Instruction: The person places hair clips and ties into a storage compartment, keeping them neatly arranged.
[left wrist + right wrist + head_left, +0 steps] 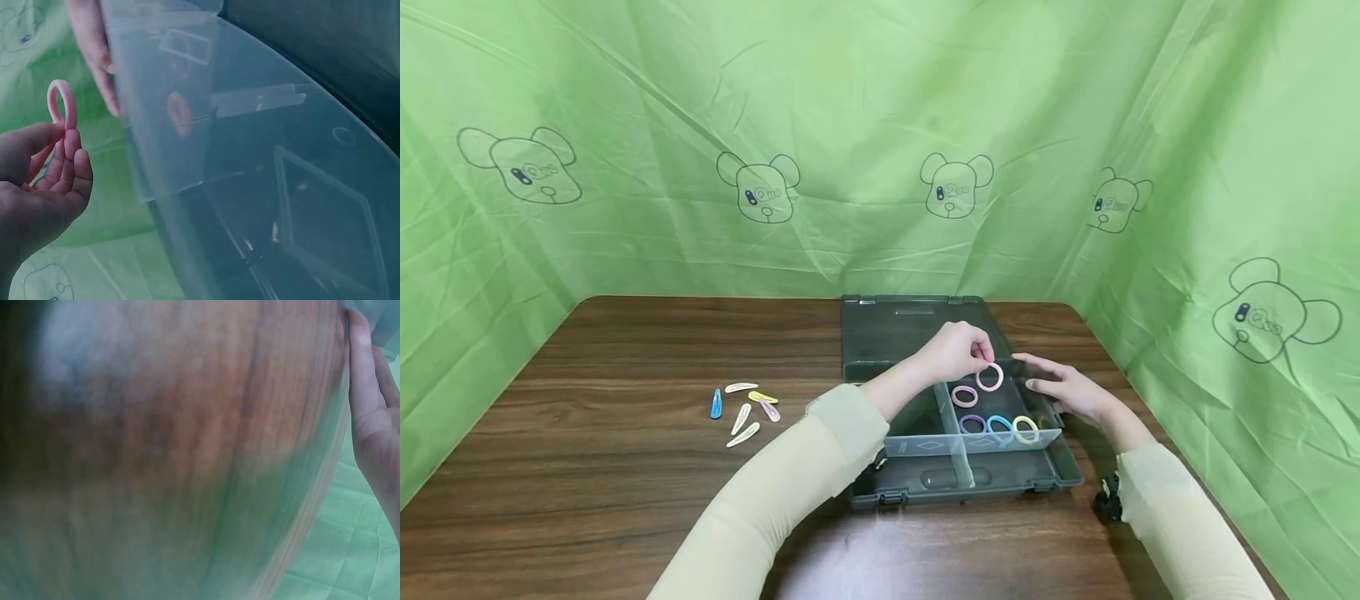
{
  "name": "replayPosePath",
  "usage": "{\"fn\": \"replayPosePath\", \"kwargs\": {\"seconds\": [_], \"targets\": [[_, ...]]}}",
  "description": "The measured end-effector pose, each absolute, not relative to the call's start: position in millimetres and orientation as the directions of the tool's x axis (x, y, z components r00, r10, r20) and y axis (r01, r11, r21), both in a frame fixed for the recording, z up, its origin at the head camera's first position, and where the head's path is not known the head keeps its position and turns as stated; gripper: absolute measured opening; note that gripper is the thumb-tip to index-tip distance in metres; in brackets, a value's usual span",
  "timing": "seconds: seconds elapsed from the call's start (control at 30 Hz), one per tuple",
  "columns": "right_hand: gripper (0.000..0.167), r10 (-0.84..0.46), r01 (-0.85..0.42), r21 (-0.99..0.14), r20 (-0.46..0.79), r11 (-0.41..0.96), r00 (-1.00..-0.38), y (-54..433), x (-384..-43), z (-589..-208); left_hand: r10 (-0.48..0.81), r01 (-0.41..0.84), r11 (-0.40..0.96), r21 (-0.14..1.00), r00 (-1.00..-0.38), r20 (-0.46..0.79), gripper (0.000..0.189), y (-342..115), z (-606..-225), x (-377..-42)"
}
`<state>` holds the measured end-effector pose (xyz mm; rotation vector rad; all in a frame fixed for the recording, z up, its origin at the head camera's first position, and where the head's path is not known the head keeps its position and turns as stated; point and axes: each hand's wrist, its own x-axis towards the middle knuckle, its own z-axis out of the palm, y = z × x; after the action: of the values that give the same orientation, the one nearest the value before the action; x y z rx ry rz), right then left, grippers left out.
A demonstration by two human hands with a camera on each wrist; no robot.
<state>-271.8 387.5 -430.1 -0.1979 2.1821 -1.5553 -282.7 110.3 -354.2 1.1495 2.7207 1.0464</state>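
My left hand [957,350] pinches a pale pink hair tie [1001,379] between thumb and fingertips, over the back right compartment of a dark translucent organizer box [917,496]. In the left wrist view, the hair tie [72,107] stands upright above the fingertips. Inside that compartment lie a pink hair tie [955,402] and, along its front divider, a purple hair tie [962,423], a blue hair tie [989,425] and a yellow hair tie [1036,432]. At the box's right side, my right hand [1072,393] rests with fingers extended along the edge.
Left of the box, several snap hair clips lie on the wooden table [587,433], among them a blue clip [717,404] and a yellow clip [762,397]. The box's lid [887,325] lies folded back behind it. A green curtain [850,100] surrounds the table.
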Motion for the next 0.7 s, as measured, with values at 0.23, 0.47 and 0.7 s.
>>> {"fn": "replayPosePath", "kwargs": {"seconds": [0.23,0.47,0.7], "targets": [[0.057,-0.362,0.142,-0.923,-0.278,0.359,-0.890,385.7,-272.0,-430.6,0.661,0.645,0.564,0.516,-0.727,0.187,0.004,123.0,-364.0,-285.4],[0.058,-0.374,0.140,-0.921,-0.281,0.363,-0.884,387.3,-272.9,-430.3,0.678,0.658,0.572,0.490,-0.716,0.169,0.004,135.3,-373.6,-290.2],[0.058,-0.374,0.140,-0.918,-0.287,0.372,-0.882,389.7,-273.8,-431.5,0.720,0.689,0.557,0.464,-0.679,0.144,0.004,142.0,-385.1,-293.1]]}}
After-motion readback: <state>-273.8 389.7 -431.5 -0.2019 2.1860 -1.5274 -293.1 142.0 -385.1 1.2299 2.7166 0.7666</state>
